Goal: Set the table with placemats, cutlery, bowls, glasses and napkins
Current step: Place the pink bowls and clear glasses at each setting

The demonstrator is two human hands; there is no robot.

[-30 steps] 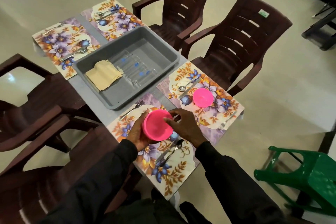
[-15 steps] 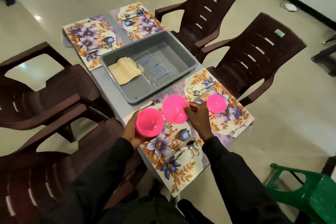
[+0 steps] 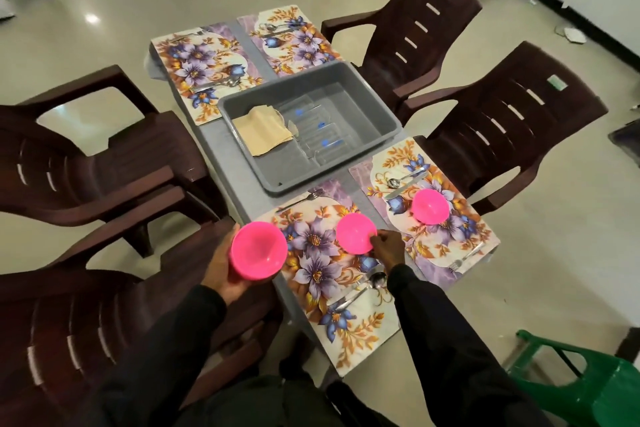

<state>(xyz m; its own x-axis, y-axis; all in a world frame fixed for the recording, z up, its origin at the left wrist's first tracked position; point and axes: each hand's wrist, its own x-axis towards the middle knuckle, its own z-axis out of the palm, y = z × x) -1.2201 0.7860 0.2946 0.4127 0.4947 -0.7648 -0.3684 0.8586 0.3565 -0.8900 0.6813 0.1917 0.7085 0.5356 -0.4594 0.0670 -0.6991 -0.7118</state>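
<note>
At the near end of the table [image 3: 221, 149], my right hand [image 3: 389, 248] pinched the rim of a pink bowl [image 3: 356, 232] between thumb and fingertips, and the bowl sat upright on the near placemat [image 3: 325, 291]. My left hand [image 3: 221, 274] was curled round the side of a second pink bowl [image 3: 259, 250], held in the air just off the table's left edge. A spoon [image 3: 376, 279] and a knife lay just beside my right wrist on the same mat, and a fork [image 3: 303, 199] lay along its far edge. To the right, the neighbouring placemat [image 3: 467, 236] carried a third pink bowl [image 3: 430, 206] with cutlery on either side of it. Beyond both mats stood a grey tub [image 3: 374, 104] that held folded tan napkins [image 3: 263, 130] and clear glasses [image 3: 318, 139] lying on their sides. Two far placemats [image 3: 194, 59] with cutlery lay past the tub. Brown chairs [image 3: 502, 135] flanked the table, and a green stool [image 3: 588, 388] stood at my right.
</note>
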